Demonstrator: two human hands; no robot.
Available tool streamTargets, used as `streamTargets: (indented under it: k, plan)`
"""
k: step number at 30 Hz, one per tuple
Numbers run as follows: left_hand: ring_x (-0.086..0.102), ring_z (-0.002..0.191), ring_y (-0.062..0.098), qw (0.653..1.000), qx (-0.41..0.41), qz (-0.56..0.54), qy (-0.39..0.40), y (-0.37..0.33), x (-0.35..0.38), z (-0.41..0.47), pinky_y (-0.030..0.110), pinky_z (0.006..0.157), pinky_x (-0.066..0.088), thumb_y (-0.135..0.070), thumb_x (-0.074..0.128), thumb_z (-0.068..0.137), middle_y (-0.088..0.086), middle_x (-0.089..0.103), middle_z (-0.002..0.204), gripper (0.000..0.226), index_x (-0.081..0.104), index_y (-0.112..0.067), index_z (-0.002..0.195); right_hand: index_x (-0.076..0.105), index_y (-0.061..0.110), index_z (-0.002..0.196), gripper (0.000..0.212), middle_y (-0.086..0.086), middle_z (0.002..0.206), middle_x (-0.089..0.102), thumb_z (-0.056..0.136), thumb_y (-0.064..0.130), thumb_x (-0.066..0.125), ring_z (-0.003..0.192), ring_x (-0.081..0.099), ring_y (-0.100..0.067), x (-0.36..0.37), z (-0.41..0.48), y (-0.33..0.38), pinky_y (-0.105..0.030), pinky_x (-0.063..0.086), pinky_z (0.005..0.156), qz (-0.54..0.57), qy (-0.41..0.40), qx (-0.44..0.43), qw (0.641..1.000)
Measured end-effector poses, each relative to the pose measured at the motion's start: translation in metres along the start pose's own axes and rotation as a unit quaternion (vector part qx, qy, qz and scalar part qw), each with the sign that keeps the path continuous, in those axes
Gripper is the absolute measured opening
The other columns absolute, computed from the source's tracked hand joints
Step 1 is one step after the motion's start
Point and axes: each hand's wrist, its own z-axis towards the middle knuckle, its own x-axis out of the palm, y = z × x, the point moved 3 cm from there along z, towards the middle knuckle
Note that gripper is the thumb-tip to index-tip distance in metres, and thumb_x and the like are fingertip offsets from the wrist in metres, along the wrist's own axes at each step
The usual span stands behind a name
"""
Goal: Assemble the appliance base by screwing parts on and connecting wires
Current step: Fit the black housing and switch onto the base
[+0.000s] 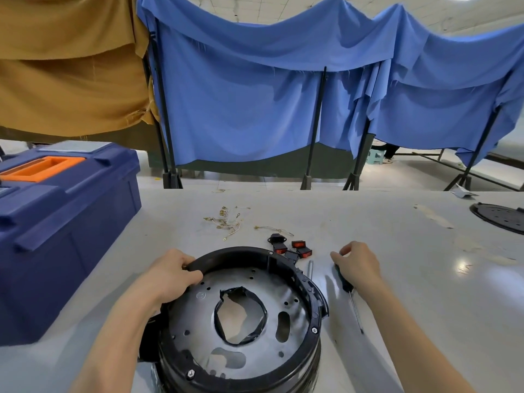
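Note:
The round black appliance base (pixel 306 282) stands on the table in front of me, with a grey metal plate (pixel 255 282) inside that has a ragged central hole. My left hand (pixel 170 275) grips the base's rim at its upper left. To the right of the base, my right hand (pixel 358 265) hovers over the black handle of a screwdriver (pixel 347 287) lying on the table, with fingers loosely curled; whether it grips the handle I cannot tell. Black switches with red rockers (pixel 292 248) lie just behind the base. Loose thin wires with terminals (pixel 226 221) lie further back.
A large blue toolbox (pixel 65 222) with an orange handle stands at the left of the table. A black round disc (pixel 502 217) lies at the far right edge. A short metal rod (pixel 310 269) lies beside the base. Blue and tan cloths hang behind the table.

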Motion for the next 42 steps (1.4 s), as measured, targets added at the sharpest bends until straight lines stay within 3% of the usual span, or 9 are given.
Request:
streamTargets:
  k: [4, 7, 12, 22, 27, 29, 31, 35, 42]
  plan:
    - [0.044, 0.055, 0.022, 1.000, 0.001, 0.023, 0.016, -0.003, -0.003, 0.005, 0.024, 0.055, 0.033, 0.002, 0.057, 0.083, 0.008, 0.054, 0.060, 0.033, 0.060, -0.015, 0.054, 0.066, 0.010, 0.117, 0.024, -0.014, 0.122, 0.061, 0.096, 0.019, 0.058, 0.119, 0.050, -0.036, 0.001, 0.003, 0.013, -0.039, 0.041, 0.099, 0.025, -0.030, -0.050, 0.998]
    - [0.049, 0.061, 0.024, 0.999, -0.001, 0.033, 0.015, -0.003, -0.005, 0.009, 0.027, 0.064, 0.038, 0.003, 0.056, 0.084, 0.011, 0.058, 0.065, 0.028, 0.063, -0.011, 0.060, 0.069, 0.015, 0.115, 0.022, -0.007, 0.121, 0.064, 0.095, 0.014, 0.060, 0.119, 0.052, -0.031, 0.009, 0.006, 0.027, -0.043, 0.043, 0.101, 0.051, 0.004, -0.113, 0.992]
    - [0.049, 0.060, 0.024, 0.999, -0.006, 0.045, -0.021, 0.003, -0.009, 0.013, 0.027, 0.062, 0.036, 0.000, 0.057, 0.085, 0.011, 0.057, 0.064, 0.025, 0.062, -0.011, 0.063, 0.065, 0.024, 0.124, 0.028, -0.005, 0.135, 0.058, 0.098, 0.018, 0.057, 0.127, 0.047, -0.029, 0.032, 0.018, 0.044, -0.043, 0.039, 0.106, 0.012, 0.069, -0.155, 0.985]
    - [0.045, 0.056, 0.021, 0.995, 0.005, 0.071, -0.064, 0.004, -0.009, 0.015, 0.025, 0.051, 0.031, -0.005, 0.058, 0.086, 0.006, 0.054, 0.062, 0.014, 0.066, -0.005, 0.074, 0.071, 0.022, 0.110, 0.019, 0.001, 0.112, 0.071, 0.093, 0.025, 0.064, 0.113, 0.055, -0.026, 0.053, 0.029, 0.050, -0.040, 0.043, 0.097, -0.040, 0.042, -0.145, 0.988]
    - [0.043, 0.055, 0.020, 0.995, 0.011, 0.074, -0.069, 0.005, -0.009, 0.014, 0.025, 0.051, 0.030, -0.004, 0.058, 0.085, 0.004, 0.051, 0.058, 0.025, 0.059, -0.014, 0.062, 0.074, 0.014, 0.101, 0.013, -0.003, 0.098, 0.073, 0.093, 0.018, 0.065, 0.098, 0.062, -0.019, 0.041, 0.023, 0.053, -0.040, 0.049, 0.092, 0.095, 0.028, -0.175, 0.980]
    - [0.046, 0.058, 0.020, 0.994, 0.014, 0.082, -0.071, 0.004, -0.009, 0.015, 0.026, 0.053, 0.032, -0.006, 0.058, 0.086, 0.004, 0.053, 0.060, 0.023, 0.060, -0.015, 0.065, 0.074, 0.010, 0.097, 0.011, -0.003, 0.088, 0.072, 0.093, 0.015, 0.064, 0.082, 0.063, -0.014, 0.032, 0.016, 0.056, -0.023, 0.053, 0.077, 0.161, 0.019, -0.187, 0.969]
    - [0.047, 0.059, 0.021, 0.993, 0.018, 0.090, -0.076, 0.005, -0.009, 0.015, 0.026, 0.053, 0.032, -0.006, 0.058, 0.086, 0.004, 0.054, 0.061, 0.021, 0.062, -0.015, 0.067, 0.074, 0.012, 0.092, 0.012, 0.000, 0.077, 0.072, 0.094, 0.013, 0.062, 0.068, 0.062, -0.008, 0.023, 0.008, 0.059, -0.010, 0.047, 0.057, 0.228, 0.024, -0.184, 0.956]
    - [0.053, 0.064, 0.025, 0.991, 0.019, 0.104, -0.083, 0.006, -0.008, 0.016, 0.027, 0.058, 0.037, -0.007, 0.058, 0.087, 0.009, 0.061, 0.067, 0.014, 0.067, -0.011, 0.077, 0.073, 0.006, 0.092, 0.016, -0.007, 0.073, 0.074, 0.097, 0.010, 0.058, 0.051, 0.055, -0.006, 0.013, -0.012, 0.059, -0.021, 0.048, 0.052, 0.333, 0.108, -0.166, 0.922]
    - [0.063, 0.080, 0.032, 0.981, 0.055, 0.150, -0.106, 0.009, -0.005, 0.022, 0.031, 0.063, 0.043, -0.014, 0.056, 0.094, 0.014, 0.067, 0.077, 0.017, 0.067, -0.010, 0.083, 0.067, -0.004, 0.097, 0.011, -0.021, 0.078, 0.073, 0.096, 0.003, 0.059, 0.060, 0.062, -0.026, 0.007, -0.032, 0.055, -0.030, 0.055, 0.056, 0.345, 0.218, -0.157, 0.900]
